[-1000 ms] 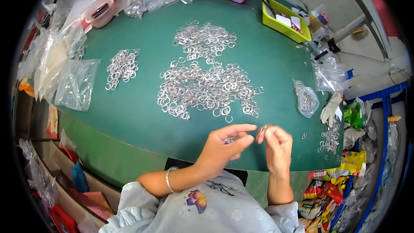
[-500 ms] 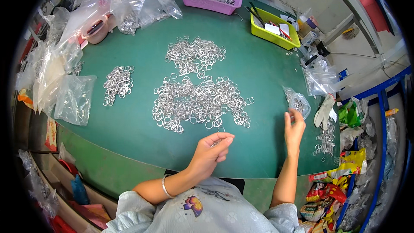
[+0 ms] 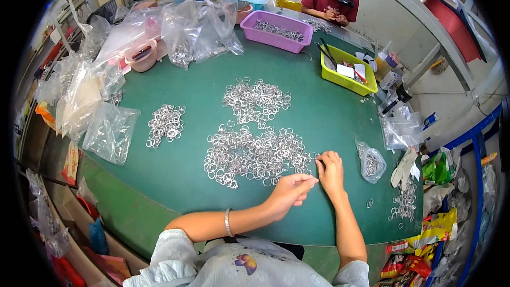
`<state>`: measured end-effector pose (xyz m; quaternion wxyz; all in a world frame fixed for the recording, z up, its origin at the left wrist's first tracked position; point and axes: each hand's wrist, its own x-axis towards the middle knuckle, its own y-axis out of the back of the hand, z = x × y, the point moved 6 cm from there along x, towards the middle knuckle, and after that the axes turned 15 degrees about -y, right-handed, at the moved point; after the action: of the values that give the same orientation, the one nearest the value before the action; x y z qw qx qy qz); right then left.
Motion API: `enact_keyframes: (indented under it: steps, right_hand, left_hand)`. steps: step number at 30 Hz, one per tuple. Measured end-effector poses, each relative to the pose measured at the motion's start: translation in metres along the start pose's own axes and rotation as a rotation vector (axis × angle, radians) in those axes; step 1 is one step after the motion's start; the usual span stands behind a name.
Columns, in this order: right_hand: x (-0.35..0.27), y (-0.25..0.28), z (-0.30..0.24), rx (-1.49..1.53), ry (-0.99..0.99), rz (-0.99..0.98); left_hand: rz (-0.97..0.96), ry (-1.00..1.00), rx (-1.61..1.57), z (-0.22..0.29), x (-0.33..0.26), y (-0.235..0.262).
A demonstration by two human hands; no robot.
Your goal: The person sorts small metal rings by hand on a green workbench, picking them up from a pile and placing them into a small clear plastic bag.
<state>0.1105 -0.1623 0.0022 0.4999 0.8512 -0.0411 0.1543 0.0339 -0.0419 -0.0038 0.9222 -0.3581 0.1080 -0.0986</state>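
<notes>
A broad pile of silver metal rings lies on the green table, with a second pile just beyond it. My left hand is closed in front of the near pile, thumb and forefinger pinched together; rings showed in its palm a moment ago, though the curled fingers now hide them. At the pile's right edge, my right hand bends its fingertips down onto a loose ring. A smaller heap of rings sits to the left. To the right, a ring lies apart.
A clear bag of rings, a white glove and more rings lie at right. Purple and yellow-green bins stand at the back. Plastic bags cover the left edge. Another person sits across the table.
My right hand has moved left from beside the clear bag to the pile's edge. My left hand has shifted right. The view has tilted up; a ring now shows where my right hand was.
</notes>
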Motion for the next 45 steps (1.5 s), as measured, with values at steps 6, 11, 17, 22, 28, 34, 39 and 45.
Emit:
enact_keyframes:
  steps: [6,11,17,22,28,34,39,45]
  right_hand:
    - [0.001,0.006,0.006,0.138,-0.007,0.033]
    - [0.003,0.005,-0.007,0.087,-0.012,-0.003]
    - [0.000,-0.003,0.003,0.109,-0.018,-0.020]
    - [-0.003,-0.009,0.000,0.105,-0.033,-0.060]
    - [0.005,-0.021,0.012,0.349,-0.128,-0.109]
    - [-0.004,-0.013,0.054,0.302,-0.256,-0.079]
    - [0.003,-0.031,0.039,0.571,-0.291,-0.204]
    - [-0.011,-0.011,-0.011,0.916,-0.353,-0.296]
  left_hand:
    - [0.096,-0.089,0.054,0.001,0.027,0.015]
    - [0.074,-0.110,0.075,-0.004,0.031,0.032]
    - [0.041,-0.167,0.154,-0.006,0.032,0.032]
    - [-0.006,-0.294,0.203,-0.006,0.037,0.041]
    - [0.042,-0.671,0.115,-0.007,0.052,0.021]
    - [0.018,-0.707,0.118,0.004,0.040,0.009]
    - [0.088,-0.724,0.202,0.009,0.045,0.043]
    - [0.026,-0.504,0.344,0.016,0.037,0.037]
